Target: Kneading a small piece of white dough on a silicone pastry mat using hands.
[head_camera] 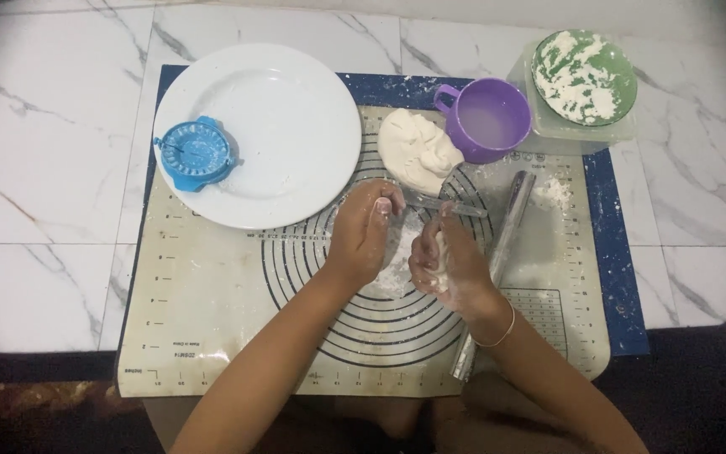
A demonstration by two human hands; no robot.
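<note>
My right hand (451, 265) is closed around a small piece of white dough (441, 259) above the ringed baking mat (212, 294). My left hand (365, 231) hovers just left of it, fingers curled and floury, with a bit of dough at the fingertips; whether it grips anything I cannot tell. A larger lump of dough (416, 150) lies on the mat beyond both hands. A clear ruler-like strip (455, 207) lies just past my fingers. Loose flour (397, 269) dusts the mat under my hands.
A steel rolling pin (497, 252) lies diagonally right of my right hand. A white plate (279, 126) carries a blue dumpling press (195, 153). A purple cup (485, 119) and a green bowl of flour (584, 77) on a clear box stand at the back right. Marble tiles surround the mat.
</note>
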